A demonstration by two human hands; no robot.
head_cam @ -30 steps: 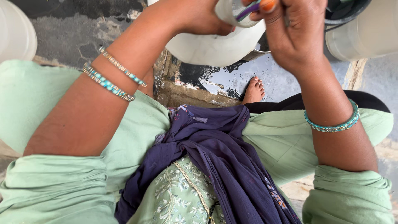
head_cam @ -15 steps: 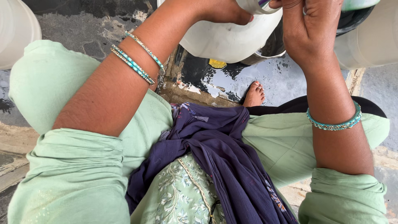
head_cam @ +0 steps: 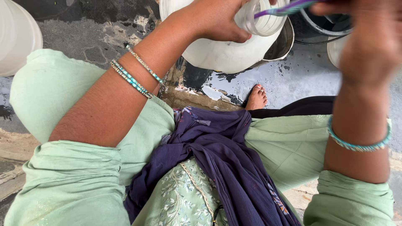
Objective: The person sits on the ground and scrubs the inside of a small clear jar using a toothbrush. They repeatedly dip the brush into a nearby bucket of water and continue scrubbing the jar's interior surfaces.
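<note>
Seen from the head camera, the person sits low with both forearms stretched forward and up toward the top edge of the view. The left hand is closed around a small clear ribbed plastic jar, fingers wrapped over its side, holding it tipped so the mouth faces the other hand. The left forearm slants up from the lower left, with 2 thin turquoise-and-gold beaded bangles near the wrist and the pale green sleeve pushed up above the elbow.

The right hand is blurred; it looks closed on a thin purple-handled brush whose end reaches into the jar, though I cannot make out the fingers. A turquoise beaded bracelet circles that wrist.

Just below the jar sits a round white plastic tub against a steel bowl. A dark purple scarf lies across the lap, and 1 bare foot rests on the wet grey floor.
</note>
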